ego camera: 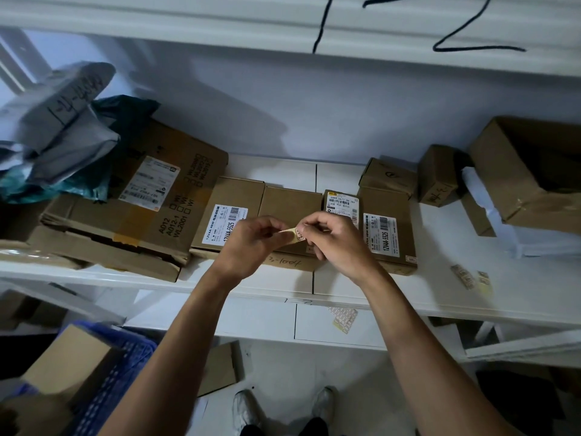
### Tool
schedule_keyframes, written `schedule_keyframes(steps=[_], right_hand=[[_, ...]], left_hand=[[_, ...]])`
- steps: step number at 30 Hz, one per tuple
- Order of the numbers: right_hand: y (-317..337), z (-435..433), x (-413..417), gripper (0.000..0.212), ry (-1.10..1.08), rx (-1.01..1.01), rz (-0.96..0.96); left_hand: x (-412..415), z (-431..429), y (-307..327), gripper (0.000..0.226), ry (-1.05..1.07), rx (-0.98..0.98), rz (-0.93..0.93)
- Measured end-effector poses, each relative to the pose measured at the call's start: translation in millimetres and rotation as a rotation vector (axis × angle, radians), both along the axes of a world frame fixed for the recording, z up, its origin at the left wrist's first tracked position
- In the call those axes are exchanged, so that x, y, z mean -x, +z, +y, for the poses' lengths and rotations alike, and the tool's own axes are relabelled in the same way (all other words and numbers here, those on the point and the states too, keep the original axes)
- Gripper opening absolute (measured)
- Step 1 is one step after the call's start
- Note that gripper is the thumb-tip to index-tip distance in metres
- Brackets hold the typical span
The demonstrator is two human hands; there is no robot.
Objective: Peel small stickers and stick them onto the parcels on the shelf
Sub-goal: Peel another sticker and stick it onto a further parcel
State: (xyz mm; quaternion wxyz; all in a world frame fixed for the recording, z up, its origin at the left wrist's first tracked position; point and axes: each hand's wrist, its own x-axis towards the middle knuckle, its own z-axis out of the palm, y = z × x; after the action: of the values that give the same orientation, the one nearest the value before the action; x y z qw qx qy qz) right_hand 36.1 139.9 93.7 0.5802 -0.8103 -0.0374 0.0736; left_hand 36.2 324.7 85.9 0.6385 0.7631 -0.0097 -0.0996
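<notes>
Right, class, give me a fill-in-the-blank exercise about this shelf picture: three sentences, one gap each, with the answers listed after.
1. Both hands, the left hand and the right hand, pinch a small ____ between them.
2. The hands are held in front of cardboard boxes lying on a white ____.
3. The grey bags are piled at the ____ end of the shelf.

Answers: sticker; shelf; left
</notes>
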Motion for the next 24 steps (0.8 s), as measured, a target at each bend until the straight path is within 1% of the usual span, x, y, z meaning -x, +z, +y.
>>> schedule_keyframes(steps=[4, 7, 9, 13, 16, 20, 24], right_hand=[[2, 3, 0, 0.009, -0.005, 0.035, -0.033], [-1, 7, -1, 0.004, -0.034, -0.003, -0.037], [-3, 9, -2, 0.008, -0.062, -0.026, -0.041], [-5, 11, -1, 0.004, -0.05, 0.052, -0.084], [-4, 12, 0, 0.004, -0.046, 0.07, -0.099], [-2, 15, -1, 0.005, -0.042, 0.122, -0.113], [-2, 18, -1, 0.005, -0.032, 0.206, -0.127]], left_hand=[[1, 1, -1, 0.006, -0.045, -0.01, -0.022], [2, 3, -1, 0.005, -0.037, 0.018, -0.012], [3, 3, 1, 0.007, -0.023, 0.032, -0.014], [4, 2, 1, 0.012, 0.008, 0.024, -0.031], [3, 4, 0, 0.011, 0.006, 0.013, -0.042], [0, 10, -4, 0.008, -0.034, -0.061, -0.096], [-3, 14, -9, 0.006, -0.087, -0.215, -0.204]])
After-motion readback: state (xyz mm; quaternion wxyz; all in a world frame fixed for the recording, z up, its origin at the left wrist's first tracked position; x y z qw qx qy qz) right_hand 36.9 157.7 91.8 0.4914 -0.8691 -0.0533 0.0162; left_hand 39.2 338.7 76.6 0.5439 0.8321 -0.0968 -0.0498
